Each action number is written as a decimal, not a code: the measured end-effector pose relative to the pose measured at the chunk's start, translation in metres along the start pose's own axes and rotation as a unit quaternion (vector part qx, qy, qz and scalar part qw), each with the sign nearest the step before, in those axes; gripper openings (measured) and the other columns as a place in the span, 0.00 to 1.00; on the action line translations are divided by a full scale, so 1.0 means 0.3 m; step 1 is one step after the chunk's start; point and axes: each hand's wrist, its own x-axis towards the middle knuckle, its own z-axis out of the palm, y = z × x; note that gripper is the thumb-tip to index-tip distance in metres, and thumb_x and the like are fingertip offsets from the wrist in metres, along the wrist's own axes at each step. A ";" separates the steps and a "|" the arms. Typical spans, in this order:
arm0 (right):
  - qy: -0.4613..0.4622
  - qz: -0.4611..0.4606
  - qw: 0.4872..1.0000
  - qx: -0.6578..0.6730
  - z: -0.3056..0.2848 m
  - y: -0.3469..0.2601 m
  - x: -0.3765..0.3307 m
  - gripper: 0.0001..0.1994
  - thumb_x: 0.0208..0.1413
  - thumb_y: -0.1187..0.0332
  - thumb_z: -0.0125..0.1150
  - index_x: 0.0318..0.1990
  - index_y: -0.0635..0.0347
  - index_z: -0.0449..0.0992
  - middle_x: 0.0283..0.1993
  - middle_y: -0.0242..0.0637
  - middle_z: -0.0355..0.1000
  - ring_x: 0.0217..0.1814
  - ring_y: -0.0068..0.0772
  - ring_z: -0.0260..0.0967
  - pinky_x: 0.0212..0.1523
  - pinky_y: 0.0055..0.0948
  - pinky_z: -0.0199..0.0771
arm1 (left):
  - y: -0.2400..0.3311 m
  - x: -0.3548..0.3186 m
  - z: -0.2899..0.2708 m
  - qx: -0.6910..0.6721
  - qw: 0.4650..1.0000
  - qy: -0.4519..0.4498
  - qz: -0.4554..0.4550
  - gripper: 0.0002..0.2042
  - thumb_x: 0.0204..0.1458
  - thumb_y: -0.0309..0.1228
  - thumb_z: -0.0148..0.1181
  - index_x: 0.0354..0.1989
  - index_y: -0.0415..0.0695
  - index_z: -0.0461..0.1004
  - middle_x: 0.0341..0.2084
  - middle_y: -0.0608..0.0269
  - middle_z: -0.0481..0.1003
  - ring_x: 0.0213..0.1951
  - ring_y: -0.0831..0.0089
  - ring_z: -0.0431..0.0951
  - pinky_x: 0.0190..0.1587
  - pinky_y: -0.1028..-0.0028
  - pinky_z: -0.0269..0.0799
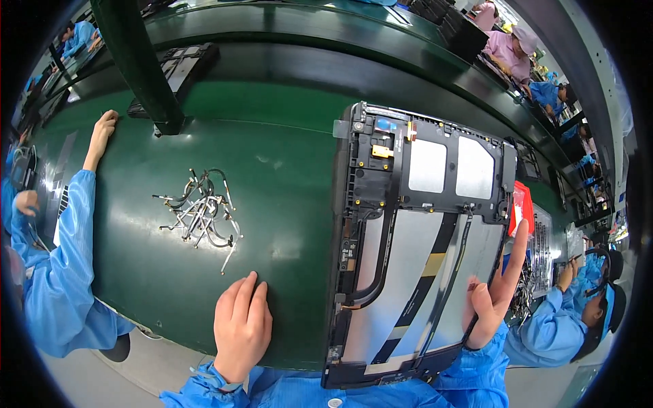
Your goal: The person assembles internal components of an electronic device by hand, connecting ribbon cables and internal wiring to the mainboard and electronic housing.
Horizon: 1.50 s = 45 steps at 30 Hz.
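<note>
In front of me, right of the middle, lies an opened tablet-like device point(415, 299) with a black frame, silvery panels and dark ribbon cables. My right hand point(491, 306) is at its right edge, the thumb over the silvery panel and the fingers along the outer side, one stretched forward. Part of that hand is hidden behind the edge. My left hand point(243, 326) rests on the green table point(286, 204) left of the device, fingers stretched out and holding nothing. Beyond it lies a loose heap of short thin cables point(201, 212) with small metal ends.
A dark green post point(139, 68) rises at the far left, beside a black stacked device point(178, 71). A red container point(521, 209) and a clear tray point(541, 238) stand right of the device. Co-workers in blue sit on both sides; one's hand point(103, 129) rests on the table's left.
</note>
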 end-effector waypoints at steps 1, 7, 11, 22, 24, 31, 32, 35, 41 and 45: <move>0.004 -0.003 1.000 0.001 -0.003 0.003 -0.001 0.48 0.41 0.74 0.52 0.74 0.52 0.40 0.78 0.34 0.36 0.66 0.28 0.60 0.37 0.15 0.69 | 0.004 -0.002 0.001 -0.009 1.000 -0.003 0.007 0.16 0.44 0.20 0.59 0.44 0.34 0.75 0.49 0.50 0.74 0.48 0.55 0.74 0.51 0.61 0.70; -0.008 0.014 1.000 -0.001 0.010 0.005 -0.007 0.48 0.42 0.74 0.53 0.74 0.53 0.40 0.78 0.36 0.37 0.67 0.29 0.59 0.38 0.13 0.67 | -0.010 0.004 -0.029 0.065 0.993 -0.019 -0.094 0.25 0.46 0.26 0.61 0.55 0.34 0.67 0.59 0.48 0.66 0.59 0.51 0.67 0.59 0.57 0.63; -0.090 -0.035 0.995 0.031 0.013 0.047 0.101 0.48 0.52 0.65 0.62 0.74 0.58 0.36 0.74 0.52 0.46 0.70 0.41 0.56 0.61 0.29 0.63 | -0.001 -0.025 -0.005 0.009 0.998 -0.059 -0.016 0.26 0.45 0.29 0.63 0.54 0.36 0.69 0.58 0.48 0.67 0.58 0.52 0.68 0.60 0.57 0.63; -0.150 -0.007 0.985 0.083 0.332 0.483 1.001 0.37 0.56 0.76 0.60 0.71 0.61 0.49 0.75 0.47 0.45 0.71 0.38 0.54 0.63 0.29 0.63 | 0.002 0.103 -0.018 -0.001 1.000 -0.004 0.031 0.17 0.46 0.32 0.64 0.45 0.42 0.74 0.44 0.61 0.74 0.47 0.65 0.73 0.47 0.64 0.69; -0.127 -0.008 0.991 0.053 0.424 0.547 1.041 0.38 0.55 0.77 0.61 0.71 0.63 0.48 0.74 0.45 0.47 0.67 0.38 0.59 0.60 0.29 0.66 | -0.026 0.157 0.017 0.005 0.999 0.021 0.025 0.15 0.46 0.33 0.65 0.42 0.42 0.75 0.41 0.62 0.74 0.45 0.65 0.73 0.44 0.65 0.70; -0.085 -0.036 0.994 0.052 0.509 0.691 1.174 0.35 0.51 0.78 0.61 0.68 0.66 0.56 0.67 0.46 0.61 0.60 0.38 0.66 0.58 0.31 0.67 | 0.004 0.185 0.127 -0.003 0.993 0.083 0.085 0.10 0.43 0.26 0.66 0.35 0.40 0.76 0.37 0.60 0.77 0.39 0.63 0.76 0.41 0.67 0.73; -0.097 -0.028 0.992 0.069 0.531 0.687 1.169 0.36 0.52 0.78 0.60 0.69 0.66 0.53 0.68 0.45 0.59 0.61 0.38 0.65 0.58 0.32 0.68 | -0.003 0.176 0.124 0.002 0.992 0.090 0.092 0.10 0.43 0.26 0.66 0.35 0.40 0.76 0.37 0.60 0.77 0.39 0.63 0.76 0.41 0.67 0.73; -0.134 -0.041 0.990 0.026 0.479 0.655 1.205 0.36 0.52 0.79 0.59 0.69 0.64 0.52 0.70 0.45 0.57 0.68 0.41 0.59 0.65 0.34 0.60 | 0.011 0.184 0.126 -0.077 0.991 0.083 0.065 0.06 0.46 0.26 0.64 0.33 0.42 0.76 0.36 0.63 0.77 0.43 0.65 0.76 0.43 0.67 0.72; -0.273 0.053 0.958 -0.069 0.386 0.346 0.958 0.23 0.52 0.70 0.61 0.57 0.65 0.71 0.54 0.45 0.74 0.55 0.36 0.71 0.54 0.32 0.70 | 0.034 0.269 0.060 -0.349 0.932 0.018 -0.095 0.04 0.47 0.23 0.66 0.31 0.40 0.78 0.30 0.59 0.79 0.33 0.65 0.79 0.36 0.69 0.75; -0.513 -0.018 0.840 -0.178 0.149 0.023 0.560 0.11 0.58 0.70 0.61 0.46 0.66 0.78 0.38 0.39 0.79 0.37 0.27 0.77 0.39 0.27 0.78 | 0.146 0.426 -0.023 -0.557 0.825 -0.005 -0.096 0.17 0.51 0.19 0.63 0.51 0.39 0.72 0.30 0.61 0.79 0.35 0.78 0.78 0.41 0.77 0.73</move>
